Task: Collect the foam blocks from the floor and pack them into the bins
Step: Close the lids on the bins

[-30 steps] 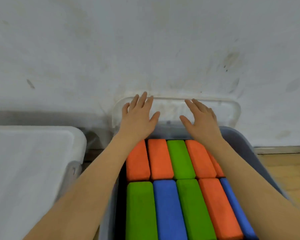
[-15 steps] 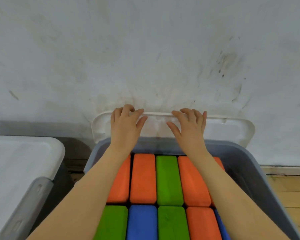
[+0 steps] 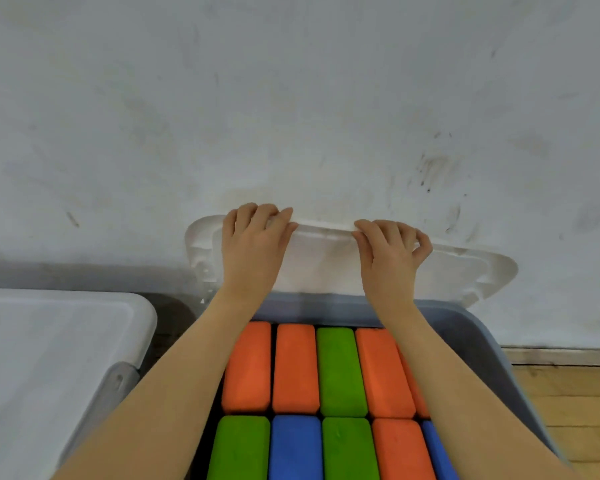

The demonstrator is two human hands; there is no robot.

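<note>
1. Scuffed white wall (image 3: 291, 98) filled the upper half of the head view, with a strip of wooden floor (image 3: 568, 410) seen at the lower right.
2. A grey bin (image 3: 492, 341) was seen standing open against the foot of the wall, its far rim just below the hands.
3. Foam blocks (image 3: 340, 372) were seen packed side by side inside the bin in two rows: orange, orange, green and orange along the far edge, then green, blue, green, orange and blue nearer the person. No loose block was seen on the floor.
4. A white lid (image 3: 465, 268) was seen propped upright between the bin's far rim and the wall.
5. The left hand (image 3: 253, 244) was seen on the lid's top edge, fingers curled over it and clamped on the plastic.
6. The right hand (image 3: 388, 251) was seen gripping the same edge further right, fingers likewise hooked over it.
7. A second bin (image 3: 49, 358), already covered by a pale lid, was seen at the left.
8. The step in hand was judged to be closing the filled bin, with packing apparently complete.
9. The next move was judged to call for the lid being drawn toward the person, lowered flat over the blocks, and aligned with all four corners of the rim.
</note>
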